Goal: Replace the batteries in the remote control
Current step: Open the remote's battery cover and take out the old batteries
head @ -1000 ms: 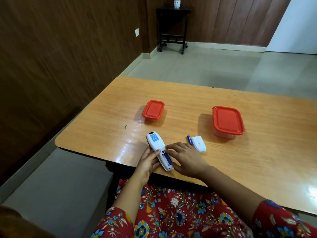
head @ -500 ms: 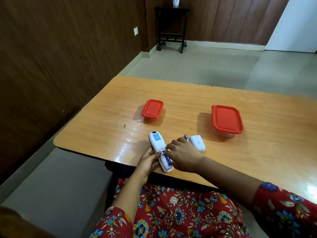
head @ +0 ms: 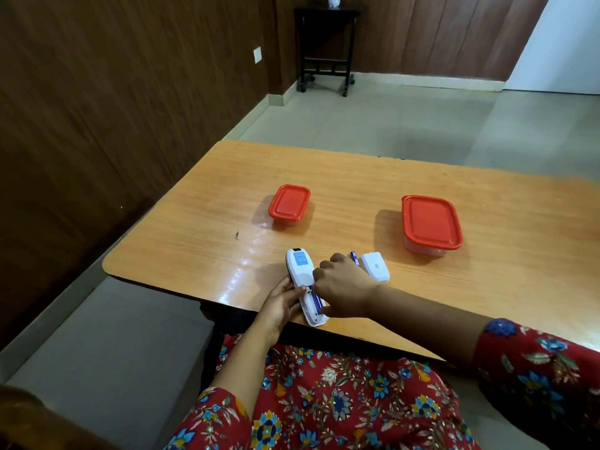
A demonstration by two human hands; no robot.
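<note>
While the left hand's point(head: 281, 303) fingers grip the remote point(head: 300, 271) at the table's point(head: 487, 287) near edge, the right hand's point(head: 344, 287) fingers, flat a second ago, now curl, pinching the seated battery point(head: 315, 302), probably to pry it out. Just beyond their knuckles lie a loose battery point(head: 354, 257) and the cover point(head: 375, 267).

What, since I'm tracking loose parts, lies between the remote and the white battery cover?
Head view: the right hand, working at the remote, and past it a blue battery beside the cover.
</note>
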